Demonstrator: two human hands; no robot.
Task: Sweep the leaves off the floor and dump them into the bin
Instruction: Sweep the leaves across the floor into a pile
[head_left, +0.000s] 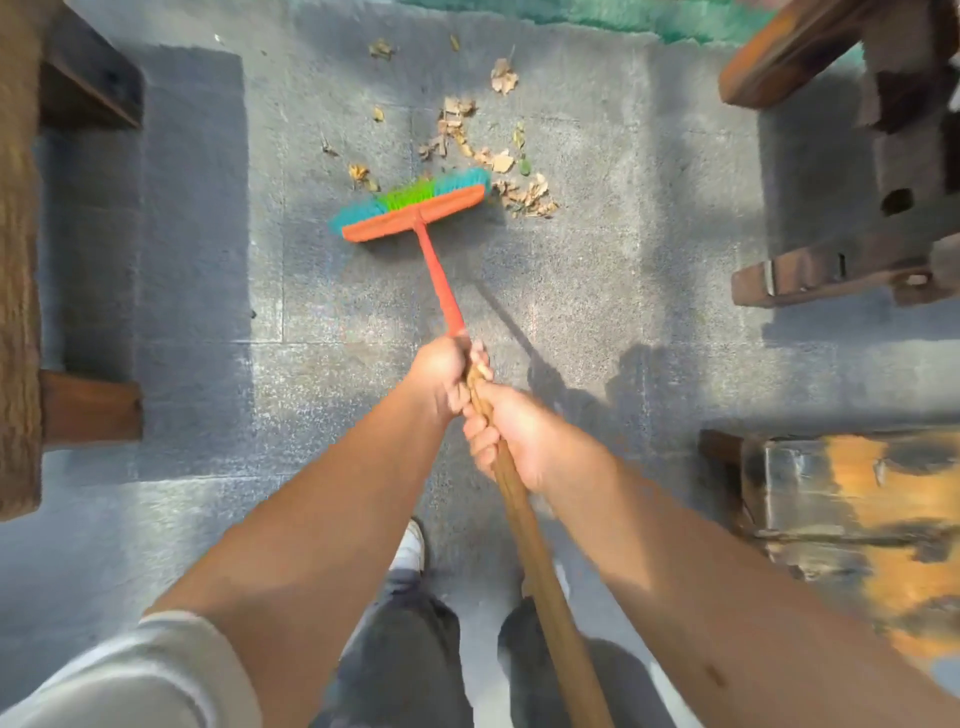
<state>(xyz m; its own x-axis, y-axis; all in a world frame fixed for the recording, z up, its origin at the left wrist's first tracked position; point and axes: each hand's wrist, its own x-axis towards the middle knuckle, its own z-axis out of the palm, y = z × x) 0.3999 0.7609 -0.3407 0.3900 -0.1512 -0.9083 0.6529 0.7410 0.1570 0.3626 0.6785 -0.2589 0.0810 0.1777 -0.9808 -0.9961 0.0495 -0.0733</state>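
Observation:
A push broom (410, 208) with an orange head and teal and green bristles rests on the grey stone floor (597, 291). Its red neck runs back into a wooden handle (540, 571). My left hand (441, 376) grips the handle where red meets wood. Just behind it, my right hand (511, 441) is closed around the wooden part. Dry brown leaves (524, 195) lie in a loose heap just beyond and right of the broom head. Several more leaves (503, 77) are scattered farther away. No bin is in view.
A wooden bench (21, 260) runs along the left edge. Dark wooden furniture (883, 208) stands at the right, with a worn wooden block (852, 514) nearer me. A green mat (649, 15) lies at the far edge. My shoes (410, 545) are below my hands.

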